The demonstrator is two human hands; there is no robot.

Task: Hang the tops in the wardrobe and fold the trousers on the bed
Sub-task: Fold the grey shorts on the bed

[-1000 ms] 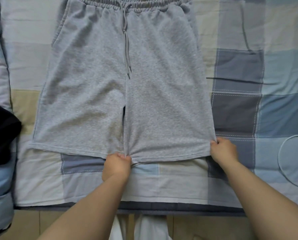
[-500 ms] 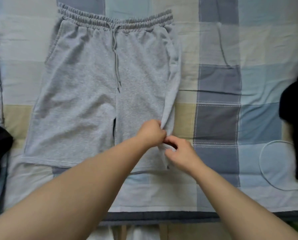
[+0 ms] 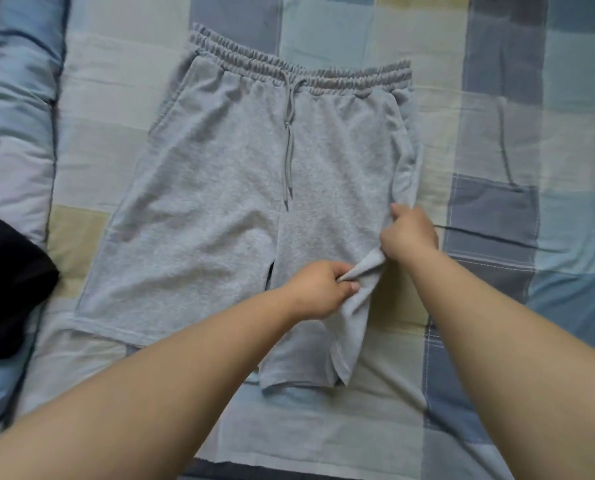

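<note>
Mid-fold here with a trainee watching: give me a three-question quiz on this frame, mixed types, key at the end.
1. True or false: the grey shorts lie waistband away from the person, on the patchwork quilt.
2. Which leg's outer edge is being lifted inward? A) the leg on the person's left B) the leg on the person's right
3. Fill in: the left hand and right hand both ____ the fabric.

Key: 1 true; 2 B; 3 pinch.

grey drawstring shorts (image 3: 219, 216) | flat on bed, waistband far | right leg's outer edge folded inward
</note>
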